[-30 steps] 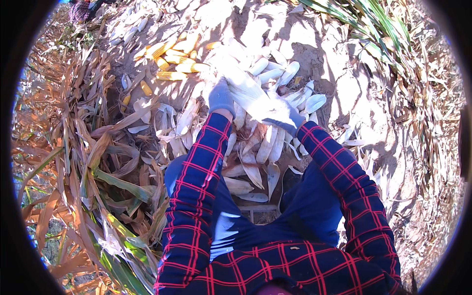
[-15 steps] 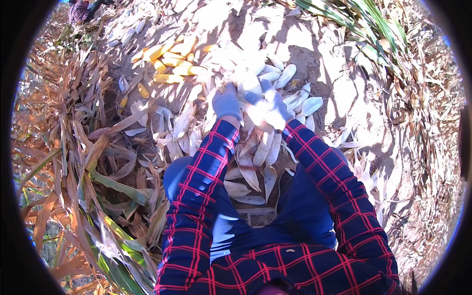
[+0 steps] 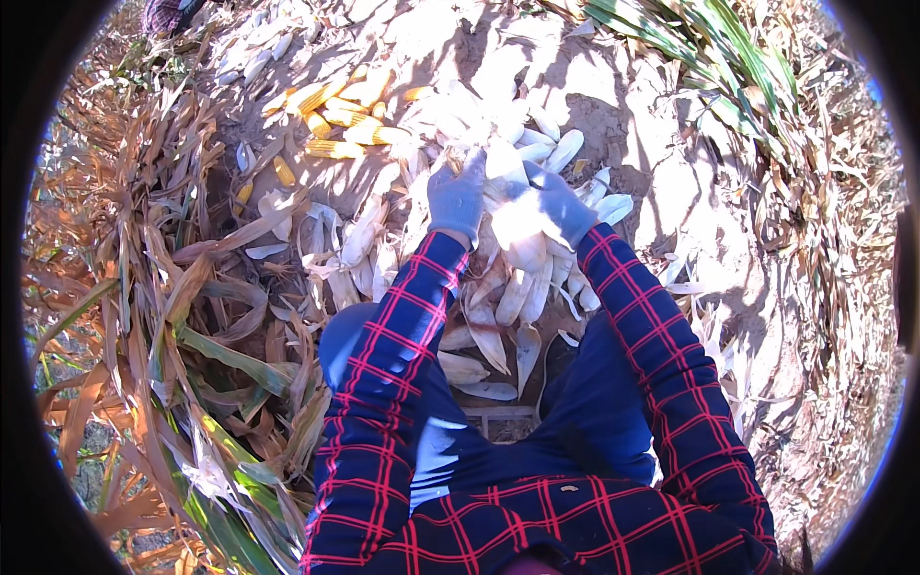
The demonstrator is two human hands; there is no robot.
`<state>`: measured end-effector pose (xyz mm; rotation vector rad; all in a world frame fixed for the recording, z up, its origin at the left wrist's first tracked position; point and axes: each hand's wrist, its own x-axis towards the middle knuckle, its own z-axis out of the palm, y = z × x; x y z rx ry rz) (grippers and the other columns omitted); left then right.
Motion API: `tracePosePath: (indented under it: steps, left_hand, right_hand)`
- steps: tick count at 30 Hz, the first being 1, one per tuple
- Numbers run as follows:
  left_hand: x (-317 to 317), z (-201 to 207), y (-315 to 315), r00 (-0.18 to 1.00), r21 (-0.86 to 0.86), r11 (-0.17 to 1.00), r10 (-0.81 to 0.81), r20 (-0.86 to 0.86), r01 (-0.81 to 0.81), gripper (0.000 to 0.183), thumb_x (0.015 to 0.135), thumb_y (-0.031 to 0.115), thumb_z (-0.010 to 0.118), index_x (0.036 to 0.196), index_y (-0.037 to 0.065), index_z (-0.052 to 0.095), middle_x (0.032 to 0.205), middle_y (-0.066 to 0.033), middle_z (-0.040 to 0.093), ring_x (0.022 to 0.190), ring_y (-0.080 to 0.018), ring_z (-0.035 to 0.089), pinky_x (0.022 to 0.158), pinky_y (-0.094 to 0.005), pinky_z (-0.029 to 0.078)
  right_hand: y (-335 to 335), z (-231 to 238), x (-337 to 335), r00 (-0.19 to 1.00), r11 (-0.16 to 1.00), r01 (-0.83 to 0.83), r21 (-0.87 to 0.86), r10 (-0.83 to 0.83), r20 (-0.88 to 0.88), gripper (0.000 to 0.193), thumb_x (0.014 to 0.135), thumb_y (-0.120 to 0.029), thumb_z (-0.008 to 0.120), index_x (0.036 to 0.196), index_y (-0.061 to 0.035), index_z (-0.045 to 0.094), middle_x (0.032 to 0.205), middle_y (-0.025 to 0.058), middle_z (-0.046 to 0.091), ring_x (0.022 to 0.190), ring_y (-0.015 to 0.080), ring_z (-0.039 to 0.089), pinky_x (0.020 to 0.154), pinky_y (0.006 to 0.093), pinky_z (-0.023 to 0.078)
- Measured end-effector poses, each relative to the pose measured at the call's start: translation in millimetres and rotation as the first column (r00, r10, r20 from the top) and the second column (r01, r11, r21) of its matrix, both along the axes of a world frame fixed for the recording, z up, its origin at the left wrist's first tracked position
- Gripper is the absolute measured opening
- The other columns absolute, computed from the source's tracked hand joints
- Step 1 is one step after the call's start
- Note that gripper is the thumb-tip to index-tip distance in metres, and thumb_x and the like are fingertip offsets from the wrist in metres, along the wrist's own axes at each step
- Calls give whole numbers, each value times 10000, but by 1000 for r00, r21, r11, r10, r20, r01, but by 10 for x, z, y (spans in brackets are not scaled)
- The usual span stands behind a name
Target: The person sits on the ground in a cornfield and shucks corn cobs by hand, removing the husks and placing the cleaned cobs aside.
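Note:
My left hand (image 3: 455,199), in a grey glove, is closed at the left side of a pale, husk-covered ear of corn (image 3: 505,171). My right hand (image 3: 563,209), gloved alike, closes on its right side, the thumb pointing up and inward. Strong sunlight bleaches the ear, so its kernels and exact outline cannot be made out. A wide pale husk leaf (image 3: 520,235) hangs below it between my wrists. Loose dry husks (image 3: 516,295) lie under my hands and between my knees.
Bare yellow corn cobs (image 3: 347,123) lie in a pile at the far left. Dry stalks and leaves (image 3: 158,220) are heaped along the left, with green leaves (image 3: 709,48) at the far right. Another person (image 3: 165,15) shows in part at the upper left edge.
My right hand has shifted a little right, apart from the left. The pale husk between them shows wider, with a leaf spread downward. My left hand has barely moved.

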<state>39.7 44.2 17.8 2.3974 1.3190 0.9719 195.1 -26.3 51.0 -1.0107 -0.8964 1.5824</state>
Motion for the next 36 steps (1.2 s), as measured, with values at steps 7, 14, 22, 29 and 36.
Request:
tracePosePath:
  steps: [7, 14, 22, 29, 36]
  left_hand:
    - [139, 49, -23, 884, -462, 851, 396, 250, -251, 343, 910, 303, 511, 885, -12, 643, 816, -187, 645, 811, -338, 616, 742, -385, 471]
    - [267, 102, -160, 939, -323, 939, 213, 269, -121, 331, 907, 294, 518, 855, -10, 637, 806, -206, 647, 784, -326, 622, 714, -382, 471]
    - [242, 372, -340, 880, -438, 899, 201, 431, 10, 244, 869, 217, 593, 946, -12, 629, 806, -175, 649, 716, -277, 623, 662, -342, 476]
    - [270, 98, -388, 991, -238, 962, -136, 8, 134, 250, 842, 236, 581, 1052, 108, 629, 951, -155, 648, 848, -321, 627, 753, -365, 497]
    - [-47, 93, -575, 811, -169, 846, -532, -244, 505, 352, 811, 221, 567, 1145, 108, 575, 899, -154, 659, 804, -327, 641, 683, -422, 516]
  right_hand:
    - [83, -216, -76, 540, 917, 44, 395, -354, 763, 516, 824, -265, 655, 1246, -31, 472, 1059, 231, 604, 946, 328, 609, 808, 370, 474]
    - [248, -498, 137, 706, 931, 259, 256, -364, 608, 274, 881, -245, 623, 1022, -33, 521, 759, 36, 550, 708, 133, 555, 616, 304, 450]
    - [118, -151, -130, 890, 924, 355, 142, -381, 251, 189, 885, -163, 592, 977, -33, 489, 805, 61, 532, 629, 124, 519, 537, 280, 442]
    - [308, -211, 398, 512, 642, 715, 277, -750, 418, 368, 729, -272, 681, 925, 14, 560, 800, 115, 595, 714, 178, 556, 679, 320, 466]
    - [259, 61, 840, 494, 504, 856, 115, -863, 100, 274, 778, -202, 681, 916, -13, 539, 759, 94, 579, 549, 223, 584, 531, 374, 530]
